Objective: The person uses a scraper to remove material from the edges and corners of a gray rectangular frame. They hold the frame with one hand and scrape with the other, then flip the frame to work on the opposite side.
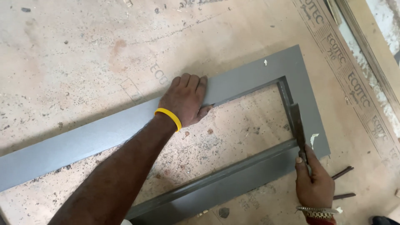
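A large grey laminated frame (258, 75) lies flat on a plywood sheet (83, 50). My left hand (185, 100), with a yellow band on the wrist, presses flat on the frame's far rail, thumb hooked over its inner edge. My right hand (313, 181), wearing a metal bracelet, grips a flat metal blade (297, 125). The blade's tip rests against the inner edge of the frame's right-hand rail, near the inside corner.
Dust and chips cover the plywood. A small pale chip (313, 139) lies on the frame beside the blade. Two dark thin rods (342, 173) lie on the board right of my right hand. Printed board edges and wooden strips (366, 46) run along the right.
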